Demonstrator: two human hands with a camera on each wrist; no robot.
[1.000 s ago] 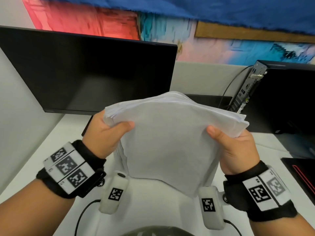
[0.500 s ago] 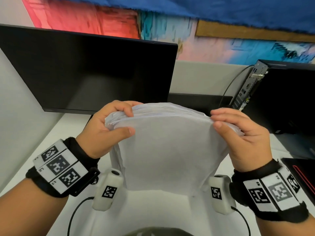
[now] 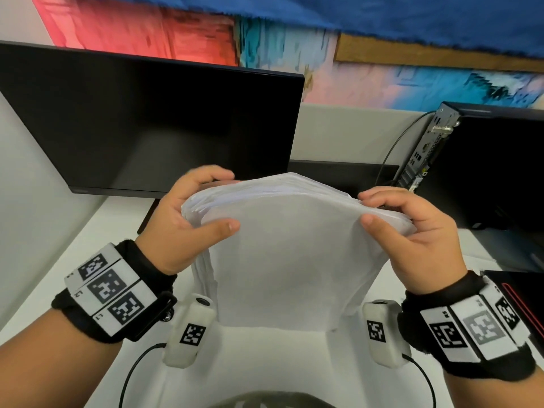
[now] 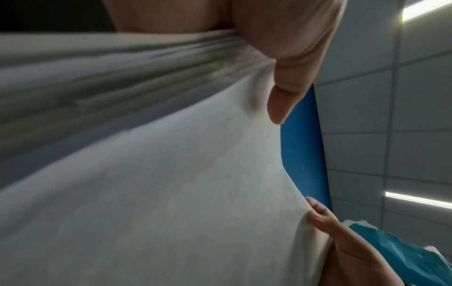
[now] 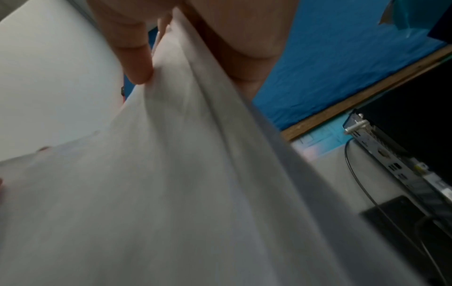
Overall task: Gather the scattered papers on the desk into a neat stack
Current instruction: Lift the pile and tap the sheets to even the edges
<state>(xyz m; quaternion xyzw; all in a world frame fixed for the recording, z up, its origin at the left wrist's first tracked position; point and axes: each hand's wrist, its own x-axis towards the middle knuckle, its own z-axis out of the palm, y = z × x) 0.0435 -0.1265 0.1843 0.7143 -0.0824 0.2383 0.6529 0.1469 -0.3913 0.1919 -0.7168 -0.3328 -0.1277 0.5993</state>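
With the left hand [image 3: 188,222] and right hand [image 3: 412,231] each pinching a top corner of the papers [image 3: 294,254] hanging between them (edges uneven), loosen slightly and tap the bottom edge on the surface [image 3: 265,363] below.

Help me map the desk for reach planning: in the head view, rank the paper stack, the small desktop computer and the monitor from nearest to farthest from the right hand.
1. Paper stack: gripped by the right hand at its right edge.
2. Small desktop computer: behind the hand, to its right.
3. Monitor: far across, left of the stack.
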